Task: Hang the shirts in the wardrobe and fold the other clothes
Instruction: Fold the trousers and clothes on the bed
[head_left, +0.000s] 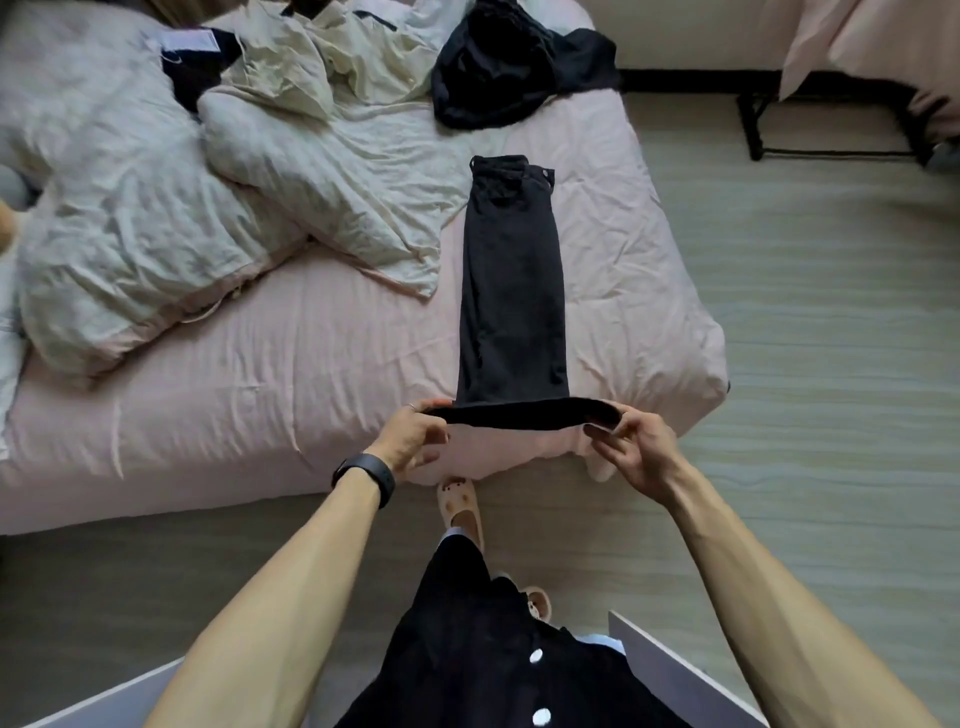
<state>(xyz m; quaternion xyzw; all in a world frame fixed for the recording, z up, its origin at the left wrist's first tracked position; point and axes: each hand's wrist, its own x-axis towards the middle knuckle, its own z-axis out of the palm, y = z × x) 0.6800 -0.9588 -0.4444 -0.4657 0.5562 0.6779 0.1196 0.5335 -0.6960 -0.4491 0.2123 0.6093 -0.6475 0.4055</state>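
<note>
Black trousers lie folded lengthwise on the pink bed, waistband at the far end and leg ends toward me at the bed's corner. My left hand pinches the left corner of the leg ends. My right hand pinches the right corner, so the hem is lifted and stretched between both hands. A cream shirt lies crumpled at the far side of the bed. A heap of black clothing sits to its right.
A rumpled white duvet covers the bed's left half. Another dark garment with a white label lies at the far left. Wood floor runs along the right. A second bed on a black frame stands far right.
</note>
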